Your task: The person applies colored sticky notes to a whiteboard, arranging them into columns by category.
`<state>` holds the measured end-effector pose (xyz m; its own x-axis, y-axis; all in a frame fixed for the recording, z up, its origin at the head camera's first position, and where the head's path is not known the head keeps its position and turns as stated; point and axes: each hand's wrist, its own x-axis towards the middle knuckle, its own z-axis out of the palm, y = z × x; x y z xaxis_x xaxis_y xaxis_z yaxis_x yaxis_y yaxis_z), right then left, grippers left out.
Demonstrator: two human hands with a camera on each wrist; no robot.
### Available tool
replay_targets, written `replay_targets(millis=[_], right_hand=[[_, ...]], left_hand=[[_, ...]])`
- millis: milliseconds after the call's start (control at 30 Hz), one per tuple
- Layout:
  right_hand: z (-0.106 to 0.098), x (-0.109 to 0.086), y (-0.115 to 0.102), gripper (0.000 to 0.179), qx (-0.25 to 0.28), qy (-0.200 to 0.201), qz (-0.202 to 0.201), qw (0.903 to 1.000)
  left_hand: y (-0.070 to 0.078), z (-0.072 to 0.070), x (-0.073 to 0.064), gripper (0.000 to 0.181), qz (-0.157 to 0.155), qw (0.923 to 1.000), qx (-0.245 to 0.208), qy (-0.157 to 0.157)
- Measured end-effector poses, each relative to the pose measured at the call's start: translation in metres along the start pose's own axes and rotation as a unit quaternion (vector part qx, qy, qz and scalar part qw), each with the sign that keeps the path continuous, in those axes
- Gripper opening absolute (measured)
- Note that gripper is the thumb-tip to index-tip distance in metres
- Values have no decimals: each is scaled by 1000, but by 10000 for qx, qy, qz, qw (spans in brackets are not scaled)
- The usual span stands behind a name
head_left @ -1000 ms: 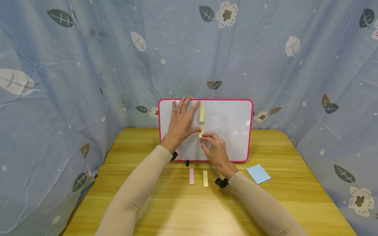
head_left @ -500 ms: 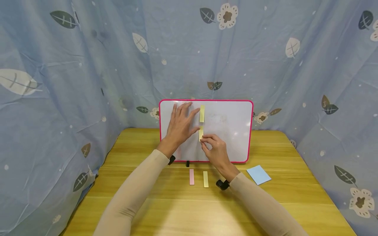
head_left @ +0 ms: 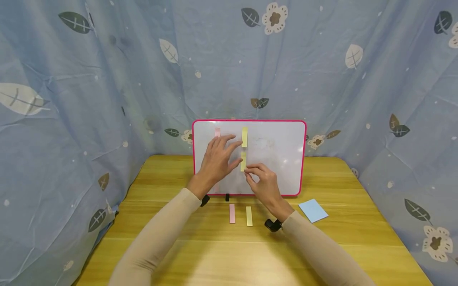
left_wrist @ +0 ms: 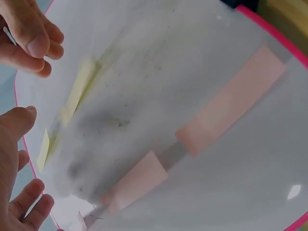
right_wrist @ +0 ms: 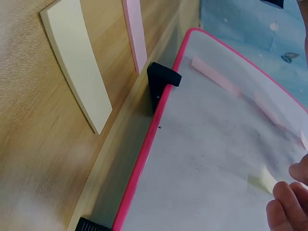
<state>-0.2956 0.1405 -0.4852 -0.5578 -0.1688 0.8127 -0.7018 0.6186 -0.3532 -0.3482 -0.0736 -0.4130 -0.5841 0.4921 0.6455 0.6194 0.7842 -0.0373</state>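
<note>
A whiteboard (head_left: 275,167) with a pink rim stands upright on the table. Two yellow sticky-note strips are on it, one (head_left: 244,137) above the other (head_left: 243,162); the lower one's bottom end lifts from the board in the left wrist view. My left hand (head_left: 216,159) is spread in front of the board, its thumb overlapping the lower strip. My right hand (head_left: 264,182) has thumb and forefinger close together beside that strip's bottom end; a gap shows between them in the left wrist view. Pink strips (left_wrist: 231,103) run down the board, mostly hidden behind my left hand in the head view.
On the table before the board lie a pink strip pad (head_left: 232,213) and a yellow strip pad (head_left: 249,216). A blue square note pad (head_left: 313,211) is at the right. Black feet (right_wrist: 161,82) hold the board's lower edge. A patterned curtain (head_left: 322,79) surrounds the table.
My left hand has drawn down and left from the board's top edge, uncovering a pink strip's top. My right fingertips have come off the lower yellow strip and shifted slightly right.
</note>
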Motion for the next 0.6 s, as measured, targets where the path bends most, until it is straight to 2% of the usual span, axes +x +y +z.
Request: replay_targets(millis=[233,433,600], right_hand=[[-8,-1,0,12,25,86,-118,9999],[-16,-4,2,12,8,30,-88,10000],[-23,-8,5,13,-15,-56,-54,10000]], left_hand=[[5,0,-13,58,81,9998,-165,-82],[8,0,-24,58,106,9995,-189,-245],[10,3,-31,57,252,9991,-244,-254]])
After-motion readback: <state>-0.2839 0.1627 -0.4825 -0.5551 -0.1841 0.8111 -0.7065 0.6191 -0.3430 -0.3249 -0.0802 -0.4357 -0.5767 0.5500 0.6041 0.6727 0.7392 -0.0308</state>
